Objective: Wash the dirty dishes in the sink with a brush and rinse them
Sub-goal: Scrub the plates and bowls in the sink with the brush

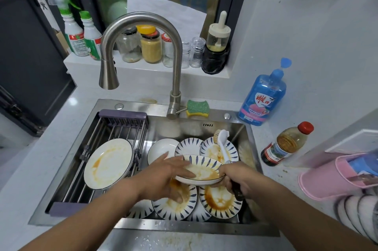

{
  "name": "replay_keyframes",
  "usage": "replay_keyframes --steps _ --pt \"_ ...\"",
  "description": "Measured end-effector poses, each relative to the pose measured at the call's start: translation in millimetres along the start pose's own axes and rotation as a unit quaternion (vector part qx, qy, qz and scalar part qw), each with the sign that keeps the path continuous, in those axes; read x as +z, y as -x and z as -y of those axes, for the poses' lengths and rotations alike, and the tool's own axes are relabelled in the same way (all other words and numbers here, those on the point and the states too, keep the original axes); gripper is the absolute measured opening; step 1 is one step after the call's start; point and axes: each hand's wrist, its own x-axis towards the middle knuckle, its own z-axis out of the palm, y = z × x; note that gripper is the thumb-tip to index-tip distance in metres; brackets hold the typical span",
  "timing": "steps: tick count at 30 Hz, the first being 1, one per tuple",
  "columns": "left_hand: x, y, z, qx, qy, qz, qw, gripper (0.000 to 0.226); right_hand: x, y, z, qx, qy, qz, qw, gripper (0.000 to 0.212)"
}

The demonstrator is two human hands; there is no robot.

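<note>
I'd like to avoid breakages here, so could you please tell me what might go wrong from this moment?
The left hand holds the sauce-smeared blue-patterned ceramic plate by its rim over other dirty plates; a greasy grip could slip and chip them. The white long-handled brush in the right hand might flick orange sauce around.

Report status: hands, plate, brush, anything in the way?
Left hand holding patterned plate by its rim. Right hand gripping brush, head off the plate. Sauce-stained plates stacked underneath in sink; no water from faucet.
</note>
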Motion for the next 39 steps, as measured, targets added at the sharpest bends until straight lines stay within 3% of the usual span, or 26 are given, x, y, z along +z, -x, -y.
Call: replay_keyframes --steps 4,6,8,10,12,15,17,23,25,28,31,34,37,39 --pt "4.7 -10.7 -13.6 0.026 -0.036 -0.047 0.998 0.057 1.5 9.0 17.6 0.001 0.037 0.050 0.998 0.026" --pt "8.5 -11.8 -11.7 -0.027 0.078 -0.067 0.994 0.041 -4.7 12.5 21.4 -0.041 0.082 0.042 0.995 0.033" --pt "12.8 -12.3 -5.5 -0.099 0.258 -0.102 0.956 0.033 -15.5 22.6 22.3 -0.137 0.167 0.002 0.976 0.035" --pt "15.6 -13.9 5.1 -0.153 0.406 -0.141 0.890 0.044 -24.6 37.1 22.5 -0.258 0.287 -0.031 0.922 0.030" --pt "15.2 -16.4 12.1 -0.179 0.501 -0.151 0.833 0.062 -28.0 53.0 24.0 -0.341 0.431 -0.025 0.835 0.035" --pt "10.0 -21.2 16.8 -0.169 0.561 -0.143 0.798 0.070 -23.7 67.2 25.3 -0.365 0.586 -0.031 0.723 0.040" --pt "5.3 -20.0 16.1 -0.154 0.567 -0.133 0.798 0.069 -25.2 70.0 31.2 -0.374 0.602 -0.053 0.703 0.040" --pt "5.1 -7.7 16.7 -0.122 0.580 -0.124 0.796 0.072 -47.7 61.9 63.5 -0.282 0.592 -0.034 0.755 0.040" --pt "7.5 -6.4 16.9 -0.128 0.565 -0.123 0.806 0.069 -38.8 69.4 60.8 -0.296 0.594 -0.005 0.748 0.039" --pt "11.6 -4.2 17.8 -0.132 0.532 -0.117 0.828 0.062 -21.3 78.5 55.2 -0.337 0.624 0.008 0.705 0.036" --pt "8.6 0.6 17.5 -0.126 0.552 -0.133 0.814 0.061 -28.6 73.7 63.1 -0.319 0.611 -0.019 0.724 0.039" --pt "3.3 3.8 16.7 -0.106 0.622 -0.150 0.761 0.066 -45.7 71.3 65.7 -0.265 0.545 -0.007 0.795 0.044" --pt "0.7 4.2 18.5 -0.085 0.719 -0.179 0.666 0.069 -55.4 64.7 58.7 -0.202 0.429 0.032 0.880 0.038" --pt "-0.7 4.1 18.1 -0.071 0.760 -0.194 0.616 0.061 -58.7 62.1 55.9 -0.184 0.403 0.046 0.896 0.031"
